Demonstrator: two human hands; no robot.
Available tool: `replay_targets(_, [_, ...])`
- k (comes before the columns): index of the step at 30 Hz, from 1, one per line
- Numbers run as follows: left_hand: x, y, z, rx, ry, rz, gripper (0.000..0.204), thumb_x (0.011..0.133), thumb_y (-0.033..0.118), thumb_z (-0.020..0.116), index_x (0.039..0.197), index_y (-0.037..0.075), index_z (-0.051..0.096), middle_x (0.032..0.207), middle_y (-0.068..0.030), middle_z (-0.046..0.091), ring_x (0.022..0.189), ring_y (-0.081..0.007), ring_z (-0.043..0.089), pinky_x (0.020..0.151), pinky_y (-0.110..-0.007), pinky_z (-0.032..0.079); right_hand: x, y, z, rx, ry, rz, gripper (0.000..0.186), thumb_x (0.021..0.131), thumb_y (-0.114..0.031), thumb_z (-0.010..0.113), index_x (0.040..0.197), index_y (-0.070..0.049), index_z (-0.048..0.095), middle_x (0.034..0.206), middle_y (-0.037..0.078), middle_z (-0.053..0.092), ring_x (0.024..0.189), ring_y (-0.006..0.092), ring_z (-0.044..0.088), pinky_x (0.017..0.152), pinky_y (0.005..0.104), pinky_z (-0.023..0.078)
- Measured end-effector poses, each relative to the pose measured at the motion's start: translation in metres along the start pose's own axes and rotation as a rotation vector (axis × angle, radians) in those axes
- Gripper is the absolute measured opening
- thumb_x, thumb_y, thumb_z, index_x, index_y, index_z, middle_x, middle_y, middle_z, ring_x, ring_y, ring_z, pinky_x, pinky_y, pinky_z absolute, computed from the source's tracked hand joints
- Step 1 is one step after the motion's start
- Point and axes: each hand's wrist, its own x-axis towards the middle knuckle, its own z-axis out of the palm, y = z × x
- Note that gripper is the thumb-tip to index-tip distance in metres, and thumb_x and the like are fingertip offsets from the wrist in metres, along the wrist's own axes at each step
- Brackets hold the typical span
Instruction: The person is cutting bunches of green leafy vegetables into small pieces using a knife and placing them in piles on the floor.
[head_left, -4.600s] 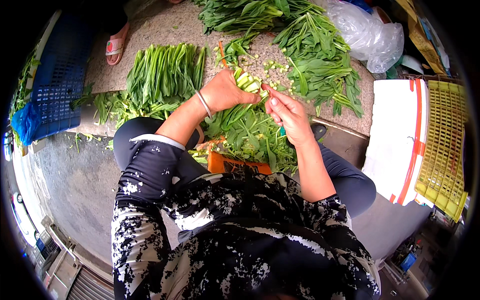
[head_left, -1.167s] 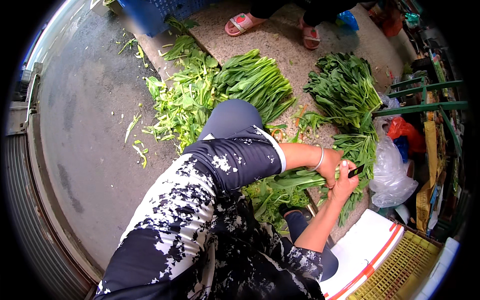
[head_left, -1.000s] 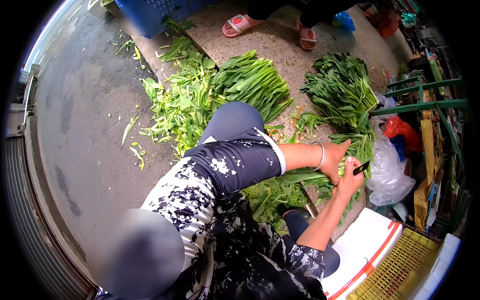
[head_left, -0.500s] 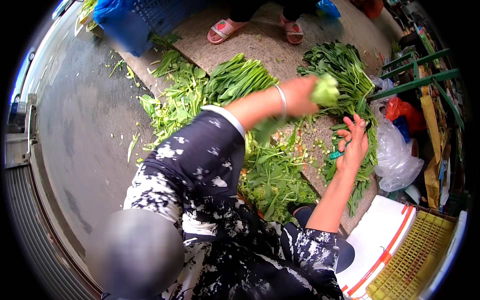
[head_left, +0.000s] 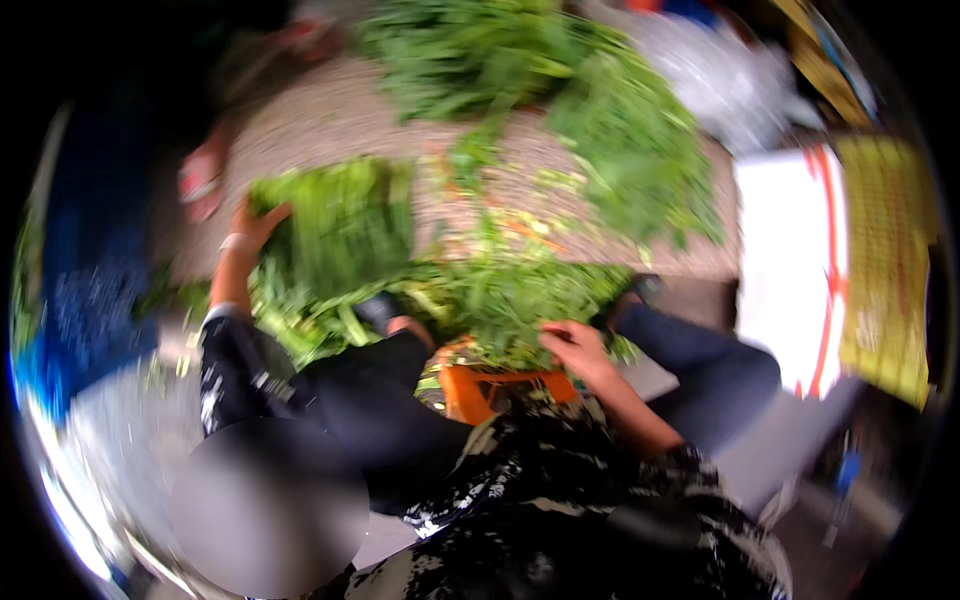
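Note:
My left hand (head_left: pixel 258 226) is at the left end of a neat stack of leafy greens (head_left: pixel 340 222), its thumb and fingers apart around the greens at that edge. Single bunches are too blurred to tell apart in the stack. Lower and to the right, my right hand (head_left: pixel 577 350) hangs in front of my body with its fingers curled in. Whatever it may hold is hidden. Beneath and beyond that hand lie loose leaves and trimmings (head_left: pixel 520 300).
A larger heap of greens (head_left: pixel 480 60) lies at the far side. On the right stand a white box (head_left: pixel 785 270) with red tape and a yellow crate (head_left: pixel 885 280). A clear plastic bag (head_left: pixel 715 75) is behind them. Something orange (head_left: pixel 470 392) sits between my legs. Another person's sandalled foot (head_left: pixel 203 180) is at left.
The view has swung round to the left. My left hand has gone from above the heap, with a bunch of greens, to the stack at left. My right hand has drawn back towards my body.

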Motion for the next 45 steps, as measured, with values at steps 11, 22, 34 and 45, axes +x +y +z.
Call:
replay_targets(11, [0.007, -0.059, -0.009, 0.129, 0.389, -0.036, 0.089, 0.075, 0.046, 0.064, 0.133, -0.007, 0.021, 0.121, -0.0171, 0.05, 0.115, -0.0221, 0.045, 0.096, -0.028, 0.031, 0.024, 0.002, -0.002, -0.062, -0.006, -0.033, 0.017, 0.084, -0.018, 0.056, 0.094, -0.006, 0.062, 0.071, 0.005, 0.06, 0.058, 0.0109, 0.053, 0.056, 0.0261, 0.043])
replay_targets(22, [-0.187, 0.255, 0.069, 0.103, -0.19, 0.297, 0.053, 0.074, 0.024, 0.069, 0.118, 0.001, 0.05, 0.121, -0.0129, 0.051, 0.115, -0.0215, 0.045, 0.099, -0.034, 0.03, 0.086, -0.021, -0.068, 0.296, 0.265, -0.186, 0.015, 0.08, -0.009, 0.06, 0.094, -0.004, 0.062, 0.082, 0.002, 0.06, 0.07, 0.0086, 0.051, 0.063, 0.0218, 0.041])
replay_targets(34, [-0.165, 0.256, 0.175, 0.457, -0.221, 0.488, 0.042, 0.072, 0.027, 0.068, 0.104, 0.002, 0.059, 0.102, -0.0154, 0.061, 0.092, -0.0286, 0.06, 0.081, -0.033, 0.046, 0.156, -0.012, -0.104, -0.53, 0.589, -0.318, 0.019, 0.076, -0.024, 0.058, 0.08, -0.005, 0.059, 0.079, 0.017, 0.061, 0.076, 0.035, 0.058, 0.064, 0.042, 0.045])
replay_targets(45, [-0.155, 0.28, 0.193, 0.807, -0.561, 0.315, 0.055, 0.079, 0.037, 0.056, 0.124, 0.009, 0.042, 0.112, -0.0138, 0.054, 0.112, -0.0282, 0.046, 0.096, -0.067, 0.011, 0.121, -0.272, -0.066, -0.536, 0.57, -0.968, 0.032, 0.076, -0.024, 0.062, 0.104, -0.01, 0.058, 0.097, 0.009, 0.061, 0.084, 0.0249, 0.06, 0.072, 0.0339, 0.048])
